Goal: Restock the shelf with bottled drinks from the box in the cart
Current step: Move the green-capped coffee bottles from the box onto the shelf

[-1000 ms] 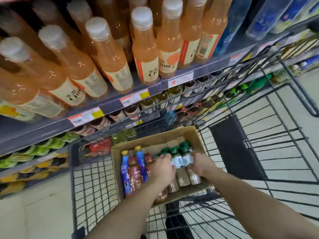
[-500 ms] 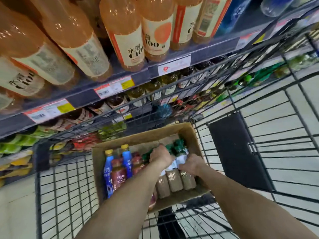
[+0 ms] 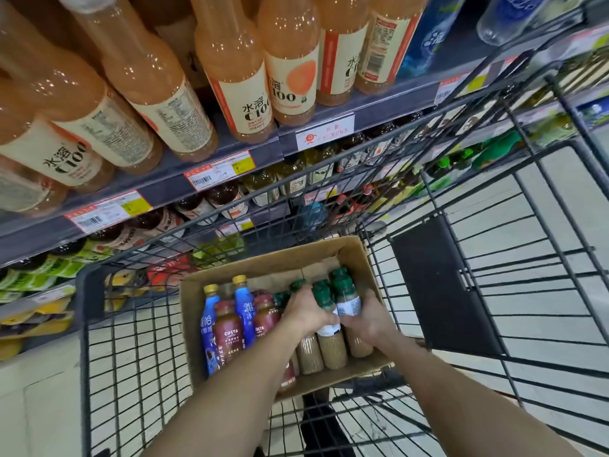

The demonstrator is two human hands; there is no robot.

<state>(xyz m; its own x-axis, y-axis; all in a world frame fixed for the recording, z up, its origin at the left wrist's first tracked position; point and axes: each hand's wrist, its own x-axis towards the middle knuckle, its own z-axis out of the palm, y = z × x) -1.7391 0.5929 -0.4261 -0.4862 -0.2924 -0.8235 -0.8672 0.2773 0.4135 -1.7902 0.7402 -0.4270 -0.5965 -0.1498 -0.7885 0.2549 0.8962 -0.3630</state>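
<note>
Both hands had crept from the bodies of the drinks up to their labelled shoulders over the past second, and the view had dipped closer to the shelving; the left hand (image 3: 304,313) curled its fingers over the middle of the green-capped bottles (image 3: 333,351), while the right hand (image 3: 370,321) wrapped the outermost one, thumb pressed on the white label; how many bottles each hand actually gripped could not be made out.

The bottles remained inside the cardboard box (image 3: 273,258), which sat in the wire cart (image 3: 82,291); they filled its right half, beside blue bottles (image 3: 244,311) and dark red Costa bottles (image 3: 229,331) on the left.

Their long axes ran away from the person, bases nearest and green caps aimed at the shelf (image 3: 158,189); the hands came in from the base end, so a lift would likely draw them up and forward, caps leading.

The shelf stood beyond the cart's far rim, ahead and to the left, loaded with orange bottles (image 3: 290,77); the left arm appeared to lie on the nearer side for the reach, though both hands sat together on the cluster.
</note>
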